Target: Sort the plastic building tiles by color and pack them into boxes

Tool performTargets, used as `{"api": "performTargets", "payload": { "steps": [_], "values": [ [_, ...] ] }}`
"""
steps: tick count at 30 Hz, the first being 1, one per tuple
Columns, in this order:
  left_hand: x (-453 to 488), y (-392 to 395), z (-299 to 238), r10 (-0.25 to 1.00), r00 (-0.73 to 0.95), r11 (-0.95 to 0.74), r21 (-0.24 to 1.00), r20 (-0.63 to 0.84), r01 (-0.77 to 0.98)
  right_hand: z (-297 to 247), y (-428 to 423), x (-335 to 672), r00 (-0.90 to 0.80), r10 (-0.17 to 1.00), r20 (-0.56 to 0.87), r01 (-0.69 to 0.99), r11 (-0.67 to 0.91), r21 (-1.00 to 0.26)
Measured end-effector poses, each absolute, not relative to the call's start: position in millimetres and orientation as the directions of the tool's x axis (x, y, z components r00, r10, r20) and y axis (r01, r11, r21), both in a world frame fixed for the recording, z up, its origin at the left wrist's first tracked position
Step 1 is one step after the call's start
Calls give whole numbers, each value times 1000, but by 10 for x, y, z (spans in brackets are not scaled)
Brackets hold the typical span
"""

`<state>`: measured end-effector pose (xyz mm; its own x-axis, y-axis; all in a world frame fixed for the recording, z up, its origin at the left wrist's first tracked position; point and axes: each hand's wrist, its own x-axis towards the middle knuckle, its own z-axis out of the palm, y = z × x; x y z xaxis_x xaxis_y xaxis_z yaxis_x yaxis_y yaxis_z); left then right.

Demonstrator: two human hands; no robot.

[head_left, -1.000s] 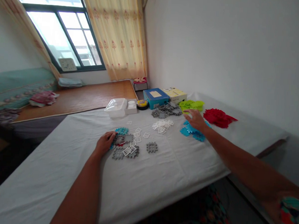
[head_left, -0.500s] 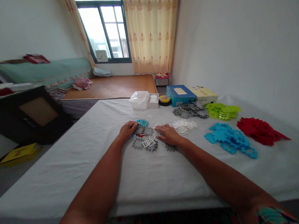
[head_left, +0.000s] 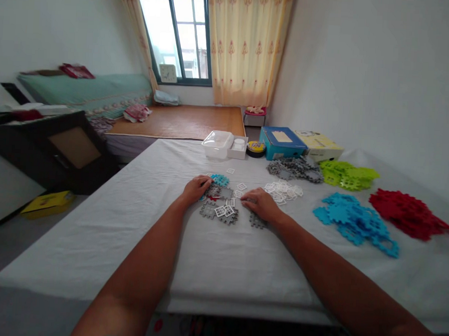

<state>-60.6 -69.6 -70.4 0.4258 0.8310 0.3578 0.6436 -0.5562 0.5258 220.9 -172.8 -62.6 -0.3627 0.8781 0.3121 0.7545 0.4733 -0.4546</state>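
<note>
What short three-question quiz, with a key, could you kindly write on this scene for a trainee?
1. Multiple choice: which pile is nearest the right hand?
A the red pile
B the white pile
C the lime-green pile

2. True or false: the left hand is beside a small turquoise piece.

3. Fill the gap: the round black-and-yellow container stands between the small white box and the ____ box.

Key
1. B
2. True
3. Blue; the blue box stands just right of the container in the picture.
</note>
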Motion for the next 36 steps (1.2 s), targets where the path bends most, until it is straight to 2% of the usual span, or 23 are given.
{"api": "performTargets", "payload": {
  "steps": [6,9,13,16,19,21,24,32,36],
  "values": [
    [-599,-723,-674,838,416,-545,544,353,638,-581,-1722,2245,-250,883,398,693,450,-563],
    [-605,-725,-666,839,418,-545,547,349,636,-534,-1635,2516,-93,866,492,761,380,-525],
    [-613,-721,-661,845,416,-535,544,336,647,-497,-1549,2931,117,824,555,897,152,-416],
    [-612,-715,-663,849,412,-528,541,330,654,-497,-1570,2951,55,841,539,906,185,-381],
    [-609,-713,-664,847,419,-532,539,328,653,-521,-1637,2741,-200,873,445,830,392,-397],
    [-608,-714,-664,846,419,-533,542,330,650,-553,-1681,2592,-355,852,384,776,498,-388],
    [-608,-716,-664,848,418,-529,542,325,653,-601,-1724,2459,-451,829,330,741,554,-379],
    [-617,-695,-683,839,421,-545,531,346,650,-495,-1774,2393,-293,906,306,729,419,-541],
    [-614,-694,-672,842,419,-539,525,339,659,-413,-1686,2668,-24,908,418,805,266,-531]
  ]
}}
